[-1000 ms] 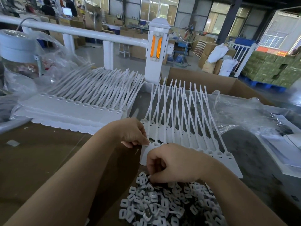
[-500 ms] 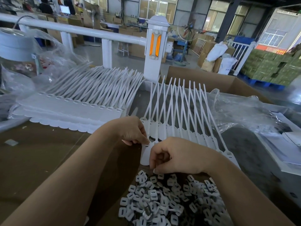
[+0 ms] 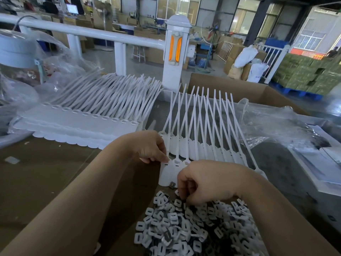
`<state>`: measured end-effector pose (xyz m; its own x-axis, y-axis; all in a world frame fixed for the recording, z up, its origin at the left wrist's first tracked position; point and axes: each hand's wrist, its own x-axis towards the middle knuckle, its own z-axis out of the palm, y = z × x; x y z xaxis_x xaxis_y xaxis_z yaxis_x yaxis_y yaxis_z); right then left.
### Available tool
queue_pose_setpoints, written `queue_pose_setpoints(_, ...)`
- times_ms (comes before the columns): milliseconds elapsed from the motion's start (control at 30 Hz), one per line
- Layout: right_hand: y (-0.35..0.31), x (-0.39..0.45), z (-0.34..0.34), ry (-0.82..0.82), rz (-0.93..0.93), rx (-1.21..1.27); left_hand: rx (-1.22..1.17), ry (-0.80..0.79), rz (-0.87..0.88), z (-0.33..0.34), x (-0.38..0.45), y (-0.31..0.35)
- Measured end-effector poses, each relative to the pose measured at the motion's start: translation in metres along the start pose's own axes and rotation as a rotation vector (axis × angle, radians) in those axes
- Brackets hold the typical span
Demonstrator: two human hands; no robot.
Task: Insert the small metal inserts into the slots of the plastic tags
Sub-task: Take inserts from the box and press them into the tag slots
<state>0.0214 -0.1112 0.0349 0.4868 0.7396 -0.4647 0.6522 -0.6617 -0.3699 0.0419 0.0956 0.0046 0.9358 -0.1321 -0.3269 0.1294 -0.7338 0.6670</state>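
Observation:
A row of white plastic tags (image 3: 193, 150) with long tails lies fanned out in front of me. My left hand (image 3: 149, 146) pinches the top corner of the nearest tag (image 3: 167, 172), beside its slot. A heap of small white-and-metal inserts (image 3: 184, 230) lies just below the tags. My right hand (image 3: 208, 183) hovers over the heap's top edge, its curled fingertips pinching an insert there. One small metal piece (image 3: 172, 184) lies at the bottom edge of the nearest tag.
A larger stack of tags (image 3: 88, 122) lies to the left, partly in clear plastic. Crumpled plastic wrap (image 3: 273, 122) and white sheets (image 3: 324, 163) lie at right. An open cardboard box (image 3: 239, 89) and a white railing post (image 3: 175, 52) stand behind.
My left hand keeps its pinch on the tag. My right hand rose slightly toward the tag's lower edge, then came back down to the top of the insert heap.

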Motion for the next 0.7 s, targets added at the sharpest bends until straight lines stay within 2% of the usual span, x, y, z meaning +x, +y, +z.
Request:
queue_pose_setpoints(67,0.0,-0.001,0.0,0.022,-0.007,0.012,0.003,-0.003,-0.002,0.0,0.0,0.0)
queue_pose_setpoints(233,-0.004,0.008,0.006,0.23,-0.12,0.061,-0.002,-0.003,-0.004,0.0,0.0,0.001)
queue_pose_setpoints(700,-0.001,0.019,0.016,0.255,-0.155,0.099,-0.018,0.005,-0.017,0.0,-0.003,0.002)
